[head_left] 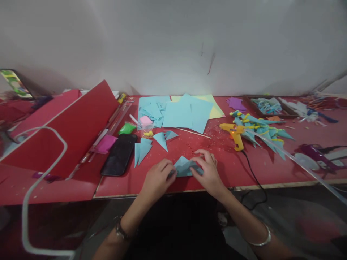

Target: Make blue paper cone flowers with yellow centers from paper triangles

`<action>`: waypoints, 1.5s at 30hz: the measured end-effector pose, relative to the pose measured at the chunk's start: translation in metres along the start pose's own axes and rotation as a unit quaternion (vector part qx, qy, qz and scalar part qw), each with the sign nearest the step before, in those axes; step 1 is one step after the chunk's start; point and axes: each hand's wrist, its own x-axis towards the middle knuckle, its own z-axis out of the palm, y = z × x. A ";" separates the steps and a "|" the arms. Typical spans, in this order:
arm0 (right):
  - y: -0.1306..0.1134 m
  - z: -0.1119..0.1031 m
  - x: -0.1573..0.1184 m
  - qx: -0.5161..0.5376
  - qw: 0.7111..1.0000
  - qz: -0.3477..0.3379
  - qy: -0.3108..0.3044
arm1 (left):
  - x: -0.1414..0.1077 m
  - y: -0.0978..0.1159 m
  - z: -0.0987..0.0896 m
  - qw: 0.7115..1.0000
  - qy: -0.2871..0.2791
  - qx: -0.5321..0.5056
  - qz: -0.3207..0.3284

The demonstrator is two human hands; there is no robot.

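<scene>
Close to the table's front edge, a light-blue folded sheet of paper (183, 167) lies between my hands, its peak pointing away from me. My left hand (159, 177) grips its left corner with curled fingers. On the other side, my right hand (208, 171) has its thumb on the paper and its fingers bent over the right part, partly hiding it. Just beyond are a folded blue paper piece (142, 151) and another blue cone-like piece (161, 141). Flat blue sheets (177, 115) are stacked farther back, beside a thin wooden stick (195, 133).
To the right stand a yellow glue gun (236, 136) with a black cord and a heap of blue paper cones (260, 128) with yellow trim. A black phone (119, 155), a green packet (127, 128) and a big red board (67, 133) are on the left.
</scene>
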 end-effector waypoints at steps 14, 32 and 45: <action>-0.007 -0.015 0.014 0.256 0.961 -0.081 -0.063 | -0.003 -0.010 -0.028 0.994 -0.034 -0.023 0.100; 0.005 0.002 0.019 0.368 0.930 0.008 -0.006 | -0.001 -0.019 -0.028 0.971 0.161 -0.174 -0.041; 0.009 0.002 0.012 0.371 0.925 0.054 -0.056 | -0.005 -0.017 -0.018 0.957 0.164 -0.229 -0.069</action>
